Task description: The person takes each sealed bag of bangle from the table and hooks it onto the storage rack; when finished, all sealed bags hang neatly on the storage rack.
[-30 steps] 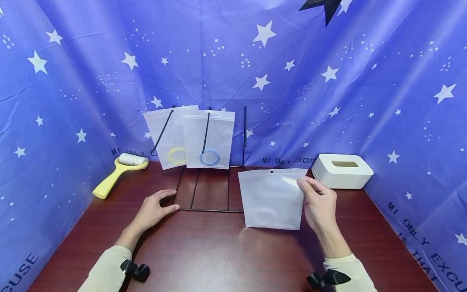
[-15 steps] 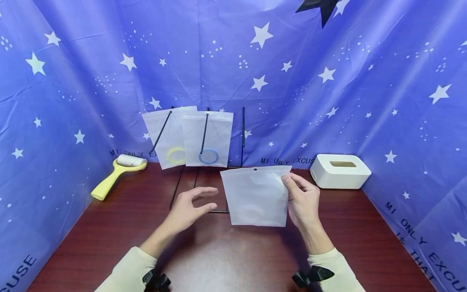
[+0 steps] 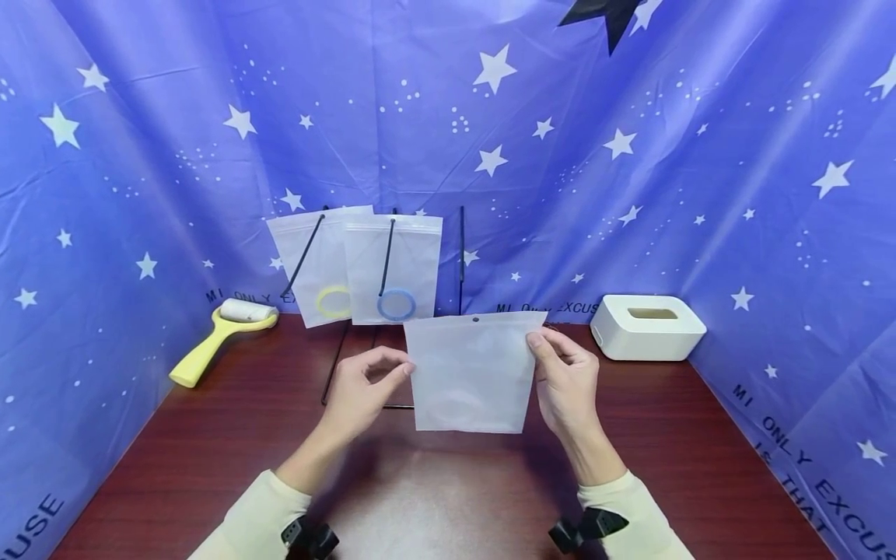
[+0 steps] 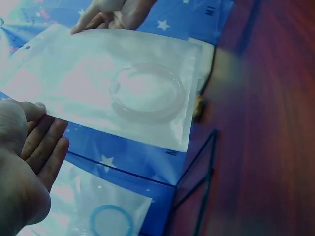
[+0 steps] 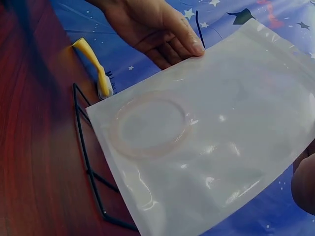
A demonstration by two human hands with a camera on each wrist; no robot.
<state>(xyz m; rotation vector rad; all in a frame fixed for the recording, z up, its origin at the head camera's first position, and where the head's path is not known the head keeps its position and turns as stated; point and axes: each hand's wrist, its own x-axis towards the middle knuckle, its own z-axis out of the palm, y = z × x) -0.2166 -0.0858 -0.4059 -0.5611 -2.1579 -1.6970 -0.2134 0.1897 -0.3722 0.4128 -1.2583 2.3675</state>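
Note:
Between the two hands, a white translucent zip bag (image 3: pixel 469 377) hangs above the table with a small hole near its top edge. Inside it shows a pale pinkish ring (image 5: pixel 150 125), clearest in the wrist views. My right hand (image 3: pixel 570 381) pinches the bag's upper right edge, thumb in front. At the left edge, my left hand (image 3: pixel 360 389) pinches with its thumb and fingertips. Behind, two similar bags hang on black hooks: one with a yellow ring (image 3: pixel 333 301), one with a blue ring (image 3: pixel 397 304).
The black wire rack (image 3: pixel 329 373) stands behind the held bag, which hides part of its base. A bare hook (image 3: pixel 462 245) is at its right. A yellow-handled lint roller (image 3: pixel 220 334) lies at left, a white tissue box (image 3: pixel 647 330) at right. Starry cloth surrounds the table.
The bag and my right hand have moved left. My left hand has come rightward from beside the rack's base and now grips the bag's left edge.

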